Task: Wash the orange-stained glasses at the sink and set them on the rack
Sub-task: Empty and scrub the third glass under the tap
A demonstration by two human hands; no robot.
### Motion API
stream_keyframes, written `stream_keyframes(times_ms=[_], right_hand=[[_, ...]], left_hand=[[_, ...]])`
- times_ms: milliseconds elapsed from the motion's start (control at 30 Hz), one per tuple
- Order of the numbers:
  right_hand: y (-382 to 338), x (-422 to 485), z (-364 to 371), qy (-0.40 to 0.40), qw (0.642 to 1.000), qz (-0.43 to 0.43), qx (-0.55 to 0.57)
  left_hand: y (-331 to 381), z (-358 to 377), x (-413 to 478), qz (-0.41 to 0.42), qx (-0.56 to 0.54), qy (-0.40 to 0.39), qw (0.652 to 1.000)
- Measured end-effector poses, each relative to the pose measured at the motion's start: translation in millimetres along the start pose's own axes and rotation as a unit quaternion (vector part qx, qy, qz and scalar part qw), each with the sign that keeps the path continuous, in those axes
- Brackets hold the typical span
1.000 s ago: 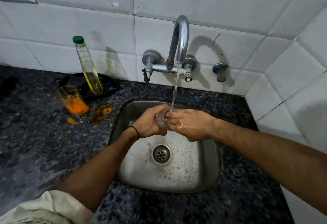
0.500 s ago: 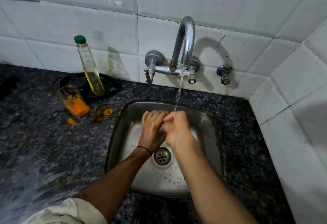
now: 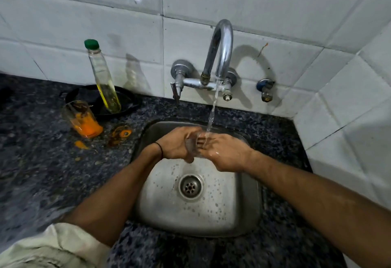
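A clear glass (image 3: 193, 145) lies on its side between my hands over the steel sink (image 3: 249, 214), under the running water. My left hand (image 3: 176, 146) wraps its base end. My right hand (image 3: 225, 153) is wet, its fingers at the glass's mouth. Much of the glass is hidden by my fingers. A second glass (image 3: 81, 120) with orange residue stands on the dark counter left of the sink.
The chrome tap (image 3: 220, 56) runs above the sink. An oil bottle (image 3: 103, 77) with a green cap stands in a black pan (image 3: 124, 100) at the back left. Orange spills (image 3: 121, 133) mark the granite counter. White tiled walls close the back and right.
My right arm has swung out to the right again, and the hands have turned the glass under the stream. The view has shifted slightly.
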State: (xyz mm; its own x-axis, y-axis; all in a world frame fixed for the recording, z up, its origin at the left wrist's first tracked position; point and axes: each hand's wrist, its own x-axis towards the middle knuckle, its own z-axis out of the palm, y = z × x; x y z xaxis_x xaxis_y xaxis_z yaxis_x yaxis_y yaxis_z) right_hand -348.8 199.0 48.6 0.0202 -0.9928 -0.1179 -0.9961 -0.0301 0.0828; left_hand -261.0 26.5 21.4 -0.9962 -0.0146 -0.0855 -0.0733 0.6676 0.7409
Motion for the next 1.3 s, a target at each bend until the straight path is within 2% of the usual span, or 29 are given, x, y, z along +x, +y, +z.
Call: stream_keyframes(times_ms=[67, 133, 167, 200, 233, 267, 300, 333, 367, 400, 433, 500, 533, 567, 600, 667, 733, 800, 833, 867, 900, 933, 1000, 1033, 1067, 1100, 1200, 1233, 1300], right_hand=[[-14.3, 9.0, -4.8, 0.020, 0.985, 0.125, 0.120], [-33.5, 27.0, -13.0, 0.038, 0.932, 0.246, 0.263], [-44.0, 42.6, -11.4, 0.050, 0.853, 0.340, 0.393], [-53.1, 40.9, -6.4, 0.039, 0.788, 0.365, 0.494], [-64.2, 42.1, -7.5, 0.059, 0.703, 0.393, 0.590], [-70.4, 43.8, 4.4, 0.098, 0.694, 0.422, 0.576], [-75.1, 56.6, 3.0, 0.175, 0.689, 0.449, 0.542], [-75.1, 56.5, 10.3, 0.232, 0.639, 0.483, 0.551], [-82.8, 62.8, 9.5, 0.278, 0.662, 0.494, 0.490], [-88.0, 60.4, 2.9, 0.266, 0.690, 0.496, 0.455], [-89.8, 41.0, 8.2, 0.279, 0.754, 0.452, 0.387], [-83.4, 10.3, 30.4, 0.267, 0.897, 0.295, 0.190], [-69.7, -3.7, 38.5, 0.222, 0.953, 0.197, 0.064], [-50.8, -14.1, 44.7, 0.155, 0.983, 0.092, -0.038], [-30.1, -23.2, 42.0, 0.100, 0.989, 0.012, -0.106], [4.7, -30.7, 32.3, 0.036, 0.987, -0.058, -0.144], [-1.5, -19.9, 20.3, 0.017, 0.997, -0.009, -0.068], [-26.0, -0.2, 17.0, 0.023, 0.992, 0.115, 0.037], [-37.8, 9.7, 15.9, 0.037, 0.977, 0.186, 0.099], [-47.1, 19.2, 11.9, 0.051, 0.942, 0.269, 0.193], [-52.7, 26.9, 3.7, 0.047, 0.881, 0.351, 0.313], [-56.0, 37.8, 1.5, 0.034, 0.801, 0.406, 0.439], [-67.6, 52.8, -5.2, 0.087, 0.629, 0.458, 0.622], [-77.5, 60.5, -4.2, 0.152, 0.568, 0.470, 0.659], [-86.9, 65.2, -1.9, 0.207, 0.546, 0.477, 0.657], [-97.0, 62.4, 0.0, 0.237, 0.575, 0.463, 0.632], [-94.5, 30.2, 11.4, 0.228, 0.785, 0.355, 0.453], [-81.9, 14.9, 13.8, 0.198, 0.855, 0.289, 0.382], [-44.3, -7.3, 19.2, 0.063, 0.972, 0.118, 0.194]], left_hand=[[-3.3, 4.0, 2.5, 0.007, -0.034, 0.058, 0.998], [-6.3, 14.0, 2.1, 0.016, -0.048, 0.138, 0.989], [-5.3, 20.8, 0.2, 0.014, -0.029, 0.183, 0.983], [-2.9, 28.6, -1.6, 0.010, -0.003, 0.222, 0.975], [0.5, 36.0, -3.7, 0.002, 0.018, 0.250, 0.968], [3.9, 42.9, -5.8, -0.004, 0.023, 0.267, 0.963], [6.0, 47.0, -7.7, -0.005, 0.020, 0.271, 0.962], [5.5, 48.7, -8.6, 0.007, 0.021, 0.268, 0.963], [3.7, 46.1, -9.0, 0.023, 0.022, 0.267, 0.963], [-0.8, 41.8, -8.8, 0.035, 0.013, 0.265, 0.964], [-4.3, 36.0, -10.2, 0.040, -0.009, 0.257, 0.966], [-11.1, 23.7, -16.1, 0.049, -0.037, 0.192, 0.980], [-13.6, 19.9, -18.8, 0.054, -0.031, 0.136, 0.989], [-14.3, 18.2, -21.7, 0.050, -0.024, 0.083, 0.995], [-14.3, 19.0, -24.0, 0.041, -0.027, 0.043, 0.998], [-9.7, 22.8, -24.1, 0.033, -0.056, 0.031, 0.997], [-0.6, 26.9, -21.2, 0.037, -0.076, 0.074, 0.994], [3.7, 34.4, -16.4, 0.043, -0.069, 0.139, 0.987], [2.4, 39.4, -13.8, 0.045, -0.057, 0.179, 0.981], [-2.1, 45.4, -11.6, 0.039, -0.045, 0.217, 0.974], [-6.9, 50.9, -10.4, 0.028, -0.038, 0.249, 0.967], [-11.7, 55.7, -10.7, 0.014, -0.035, 0.275, 0.961], [-17.5, 59.7, -11.1, -0.016, -0.020, 0.306, 0.952], [-17.7, 59.5, -11.1, -0.028, -0.005, 0.318, 0.948], [-16.2, 58.0, -12.3, -0.035, 0.002, 0.323, 0.946], [-15.3, 56.0, -13.2, -0.040, -0.010, 0.325, 0.945], [-16.0, 42.0, -18.0, -0.039, -0.082, 0.271, 0.958], [-18.3, 36.7, -20.5, -0.028, -0.086, 0.229, 0.969], [-17.3, 29.4, -26.6, -0.010, -0.060, 0.134, 0.989]])
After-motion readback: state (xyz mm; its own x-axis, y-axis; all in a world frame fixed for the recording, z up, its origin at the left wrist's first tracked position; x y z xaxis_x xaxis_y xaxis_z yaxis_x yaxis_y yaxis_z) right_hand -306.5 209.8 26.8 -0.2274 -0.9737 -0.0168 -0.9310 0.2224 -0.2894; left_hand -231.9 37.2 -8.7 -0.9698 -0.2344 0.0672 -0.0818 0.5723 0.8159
